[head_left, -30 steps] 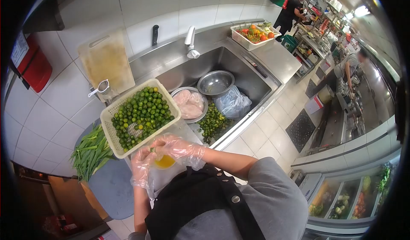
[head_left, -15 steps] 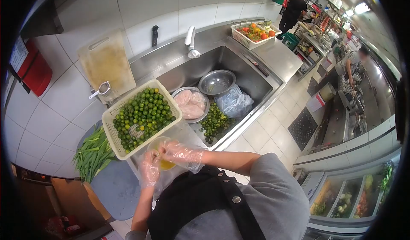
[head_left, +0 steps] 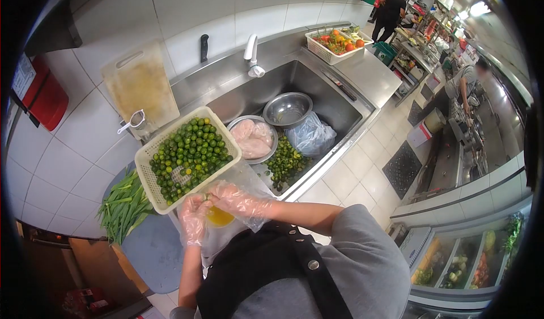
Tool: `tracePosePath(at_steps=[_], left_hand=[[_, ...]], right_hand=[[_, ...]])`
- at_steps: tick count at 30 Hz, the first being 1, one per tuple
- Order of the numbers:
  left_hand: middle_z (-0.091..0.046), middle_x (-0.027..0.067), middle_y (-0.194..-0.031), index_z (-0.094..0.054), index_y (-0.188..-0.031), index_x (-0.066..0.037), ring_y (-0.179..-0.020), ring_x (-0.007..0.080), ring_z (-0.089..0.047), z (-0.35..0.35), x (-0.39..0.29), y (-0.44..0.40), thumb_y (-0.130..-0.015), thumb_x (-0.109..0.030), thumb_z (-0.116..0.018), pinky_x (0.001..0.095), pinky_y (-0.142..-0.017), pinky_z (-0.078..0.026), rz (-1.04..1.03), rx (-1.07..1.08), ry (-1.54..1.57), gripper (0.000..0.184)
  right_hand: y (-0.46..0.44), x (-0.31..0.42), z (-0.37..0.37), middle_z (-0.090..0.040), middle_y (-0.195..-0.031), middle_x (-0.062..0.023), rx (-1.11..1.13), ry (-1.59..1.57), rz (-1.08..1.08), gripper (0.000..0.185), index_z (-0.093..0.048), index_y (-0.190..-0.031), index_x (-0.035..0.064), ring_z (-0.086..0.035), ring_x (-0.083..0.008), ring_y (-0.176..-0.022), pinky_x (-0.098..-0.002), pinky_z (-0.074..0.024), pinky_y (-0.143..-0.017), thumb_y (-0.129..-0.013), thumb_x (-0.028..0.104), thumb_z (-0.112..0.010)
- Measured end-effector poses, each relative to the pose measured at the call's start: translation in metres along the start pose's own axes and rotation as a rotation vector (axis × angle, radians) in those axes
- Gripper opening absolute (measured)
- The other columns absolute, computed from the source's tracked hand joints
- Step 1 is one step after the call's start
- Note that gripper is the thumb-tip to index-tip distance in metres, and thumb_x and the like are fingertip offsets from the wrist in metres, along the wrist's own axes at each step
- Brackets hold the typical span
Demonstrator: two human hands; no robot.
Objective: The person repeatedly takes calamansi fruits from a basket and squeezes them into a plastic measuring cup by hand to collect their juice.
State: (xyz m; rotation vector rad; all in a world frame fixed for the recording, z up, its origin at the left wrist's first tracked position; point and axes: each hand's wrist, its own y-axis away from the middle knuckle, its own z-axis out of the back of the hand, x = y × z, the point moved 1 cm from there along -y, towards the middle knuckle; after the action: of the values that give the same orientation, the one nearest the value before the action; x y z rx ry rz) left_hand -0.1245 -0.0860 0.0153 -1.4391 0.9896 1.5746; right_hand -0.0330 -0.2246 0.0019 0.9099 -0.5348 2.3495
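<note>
My left hand (head_left: 195,220) and my right hand (head_left: 241,201), both in clear plastic gloves, meet over a bowl of yellow liquid (head_left: 220,217). Their fingers are closed around a small green fruit (head_left: 208,197), mostly hidden between the fingertips. Just beyond them stands a cream basket (head_left: 148,186) heaped with small green citrus fruits (head_left: 195,143). In the sink, a pile of cut green fruit pieces (head_left: 283,163) lies beside a bowl of pale meat (head_left: 252,138).
The sink (head_left: 226,98) also holds a metal bowl (head_left: 288,110) and a plastic bag (head_left: 311,136). Green leaves (head_left: 122,205) rest on a grey surface (head_left: 150,254) at left. A knife (head_left: 339,85) and vegetable basket (head_left: 334,47) are beyond. Two people (head_left: 391,13) (head_left: 466,83) stand farther away.
My hands have stayed together over the bowl, shifting slightly, with the fingertips now pressed together nearer the basket's edge. The far person in black has moved a little.
</note>
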Motion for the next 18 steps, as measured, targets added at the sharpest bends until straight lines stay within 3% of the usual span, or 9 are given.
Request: tracePosePath(at_steps=[1, 3, 7, 9, 12, 13, 15, 16, 18], left_hand=[[-0.058, 0.0007, -0.087, -0.058, -0.096, -0.005, -0.082, 0.0109, -0.054, 0.0, -0.001, 0.001, -0.082, -0.003, -0.067, 0.03, -0.075, -0.046, -0.001, -0.001, -0.001, 0.017], [-0.061, 0.0077, -0.085, -0.06, -0.098, -0.006, -0.078, 0.0198, -0.059, 0.001, -0.004, 0.006, -0.083, -0.007, -0.068, 0.0324, -0.075, -0.047, -0.129, -0.015, -0.406, 0.018], [-0.061, 0.0112, -0.085, -0.059, -0.099, -0.005, -0.082, 0.0262, -0.06, 0.003, -0.008, 0.012, -0.083, -0.008, -0.067, 0.035, -0.077, -0.047, -0.115, 0.049, -0.591, 0.018], [-0.06, 0.0133, -0.082, -0.06, -0.09, -0.006, -0.085, 0.0304, -0.058, 0.004, -0.001, 0.012, -0.082, -0.008, -0.066, 0.0389, -0.078, -0.046, -0.344, -0.016, -0.655, 0.01], [-0.059, 0.013, -0.08, -0.061, -0.077, -0.006, -0.085, 0.0293, -0.057, 0.005, 0.012, 0.011, -0.083, -0.007, -0.064, 0.0409, -0.077, -0.044, -0.594, -0.02, -0.498, 0.007], [-0.059, 0.013, -0.08, -0.061, -0.077, -0.006, -0.085, 0.0293, -0.057, 0.004, 0.006, 0.014, -0.083, -0.007, -0.064, 0.0409, -0.077, -0.044, -0.593, -0.022, -0.497, 0.007], [-0.058, 0.0121, -0.079, -0.057, -0.067, -0.007, -0.082, 0.0277, -0.056, -0.001, -0.012, 0.015, -0.081, -0.004, -0.061, 0.0402, -0.076, -0.043, -0.754, 0.048, -0.655, 0.016], [-0.058, 0.0121, -0.079, -0.057, -0.067, -0.007, -0.082, 0.0277, -0.056, -0.003, -0.008, 0.009, -0.081, -0.004, -0.061, 0.0402, -0.076, -0.043, -0.748, 0.045, -0.66, 0.016], [-0.058, 0.0118, -0.078, -0.056, -0.069, -0.007, -0.08, 0.0282, -0.055, 0.004, 0.026, 0.0, -0.076, -0.005, -0.061, 0.0397, -0.077, -0.043, -0.615, -0.008, -0.333, 0.009]], right_hand=[[-0.001, -0.01, -0.007, -0.062, -0.093, -0.024, -0.001, 0.0, 0.002, 0.02, -0.058, -0.106, -0.0004, -0.062, -0.0404, -0.09, -0.0472, -0.0495, -0.076, -0.094, 0.015, -0.052], [0.0, -0.014, -0.012, -0.064, -0.093, -0.0213, -0.089, 0.056, 0.188, 0.02, -0.06, -0.104, 0.0007, -0.063, -0.0362, -0.085, -0.044, -0.0497, -0.074, -0.095, 0.015, -0.05], [0.01, -0.004, -0.005, -0.06, -0.082, -0.0212, -0.076, -0.178, 0.144, 0.01, -0.058, -0.09, -0.0038, -0.062, -0.0376, -0.077, -0.0442, -0.0512, -0.07, -0.088, 0.004, -0.051], [0.011, -0.004, -0.005, -0.06, -0.082, -0.0202, -0.031, 0.007, 0.262, 0.01, -0.059, -0.092, -0.0023, -0.063, -0.0352, -0.078, -0.0435, -0.0514, -0.07, -0.087, 0.003, -0.053], [0.009, -0.005, -0.011, -0.06, -0.082, -0.0193, -0.003, -0.209, 0.28, 0.014, -0.061, -0.096, -0.0013, -0.063, -0.0348, -0.079, -0.0426, -0.0517, -0.072, -0.085, 0.004, -0.055], [0.01, -0.004, -0.009, -0.06, -0.082, -0.0193, -0.001, -0.208, 0.28, 0.014, -0.061, -0.096, -0.0013, -0.063, -0.0348, -0.079, -0.0426, -0.0517, -0.072, -0.085, 0.004, -0.055], [0.008, 0.003, 0.0, -0.064, -0.087, -0.0207, 0.018, 0.197, 0.429, 0.022, -0.065, -0.093, 0.0017, -0.062, -0.0341, -0.077, -0.0438, -0.0496, -0.071, -0.094, 0.021, -0.054], [0.005, 0.008, 0.009, -0.064, -0.087, -0.0207, 0.021, 0.19, 0.431, 0.022, -0.065, -0.093, 0.0017, -0.062, -0.0341, -0.077, -0.0438, -0.0496, -0.071, -0.094, 0.021, -0.054], [-0.007, 0.019, 0.013, -0.063, -0.085, -0.0234, 0.037, -0.142, 0.378, 0.026, -0.065, -0.089, 0.0003, -0.062, -0.0367, -0.075, -0.0458, -0.0497, -0.067, -0.092, 0.024, -0.055]])
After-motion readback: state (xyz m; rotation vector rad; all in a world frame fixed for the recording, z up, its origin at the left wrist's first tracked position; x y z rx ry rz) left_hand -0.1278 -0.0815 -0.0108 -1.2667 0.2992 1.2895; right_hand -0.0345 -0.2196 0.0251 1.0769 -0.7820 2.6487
